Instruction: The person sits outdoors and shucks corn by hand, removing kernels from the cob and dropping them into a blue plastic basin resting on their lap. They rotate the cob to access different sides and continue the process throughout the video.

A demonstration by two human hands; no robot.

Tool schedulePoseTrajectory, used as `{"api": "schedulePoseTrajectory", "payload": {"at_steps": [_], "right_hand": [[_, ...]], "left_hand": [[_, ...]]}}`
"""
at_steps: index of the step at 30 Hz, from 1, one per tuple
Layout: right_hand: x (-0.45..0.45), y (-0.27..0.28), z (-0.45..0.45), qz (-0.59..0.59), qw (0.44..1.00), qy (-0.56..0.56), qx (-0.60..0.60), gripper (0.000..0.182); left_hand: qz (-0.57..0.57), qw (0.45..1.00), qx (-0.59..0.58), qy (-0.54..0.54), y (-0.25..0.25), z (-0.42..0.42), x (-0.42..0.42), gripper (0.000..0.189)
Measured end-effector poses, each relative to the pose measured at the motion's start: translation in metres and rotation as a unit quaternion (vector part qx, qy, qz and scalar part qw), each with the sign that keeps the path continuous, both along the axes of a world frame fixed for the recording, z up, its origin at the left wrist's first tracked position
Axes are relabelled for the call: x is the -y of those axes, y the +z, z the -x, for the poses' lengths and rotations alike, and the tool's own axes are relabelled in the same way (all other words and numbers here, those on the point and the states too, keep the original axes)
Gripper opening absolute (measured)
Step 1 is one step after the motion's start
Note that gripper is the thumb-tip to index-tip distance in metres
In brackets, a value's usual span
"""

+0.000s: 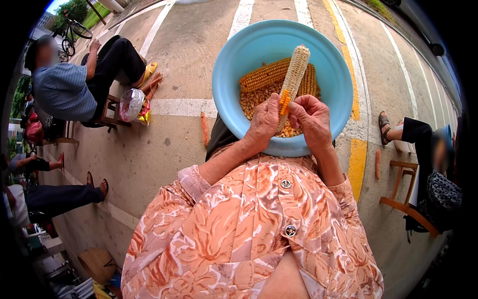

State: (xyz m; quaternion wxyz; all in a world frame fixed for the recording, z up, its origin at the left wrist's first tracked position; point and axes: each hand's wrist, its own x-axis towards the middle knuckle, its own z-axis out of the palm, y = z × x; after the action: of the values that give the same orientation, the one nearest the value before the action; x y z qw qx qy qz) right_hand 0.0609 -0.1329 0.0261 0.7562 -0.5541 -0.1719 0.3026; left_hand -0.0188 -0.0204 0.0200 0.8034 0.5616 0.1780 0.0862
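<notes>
A light blue plastic basin rests on my lap. Over it, my left hand grips the lower part of a mostly bare corn cob, which points up and slightly right. Some orange kernels remain in a short patch near my fingers. My right hand has its thumb against the right side of that patch; whether its fingers hold loose kernels is hidden. Inside the basin, a full ear of corn lies to the left behind the cob and another ear to the right. Loose kernels cover the bottom.
Bare cobs lie on the concrete, one left and one right. A seated person is at the left, beside a clear plastic bag. Another person sits at the right near a wooden chair.
</notes>
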Motion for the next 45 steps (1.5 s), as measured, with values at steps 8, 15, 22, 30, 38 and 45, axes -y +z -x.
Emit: {"api": "schedulePoseTrajectory", "payload": {"at_steps": [8,15,22,30,38,45], "right_hand": [[0.003,0.004,-0.001,0.035,0.999,0.018,0.008,0.008],[0.0,0.0,0.001,0.019,0.999,0.015,0.02,0.013],[0.0,0.0,0.002,0.034,0.998,0.029,0.054,0.018],[0.0,0.001,0.003,0.046,0.996,0.033,0.07,0.012],[0.002,0.001,0.002,0.04,0.999,0.018,0.012,0.011],[0.001,0.0,-0.002,0.015,0.999,-0.024,-0.032,0.018]], "left_hand": [[-0.007,1.0,-0.026,-0.01,-0.011,-0.001,-0.003,0.044],[0.156,0.985,-0.068,-0.004,-0.001,-0.004,-0.003,0.042],[0.089,0.996,-0.033,-0.001,-0.004,-0.001,-0.002,0.042],[0.102,0.991,-0.081,0.011,0.003,0.0,-0.001,0.041],[0.074,0.996,-0.049,0.019,-0.002,-0.003,0.0,0.042],[-0.054,0.998,0.01,-0.03,0.008,0.003,-0.001,0.041]]}}
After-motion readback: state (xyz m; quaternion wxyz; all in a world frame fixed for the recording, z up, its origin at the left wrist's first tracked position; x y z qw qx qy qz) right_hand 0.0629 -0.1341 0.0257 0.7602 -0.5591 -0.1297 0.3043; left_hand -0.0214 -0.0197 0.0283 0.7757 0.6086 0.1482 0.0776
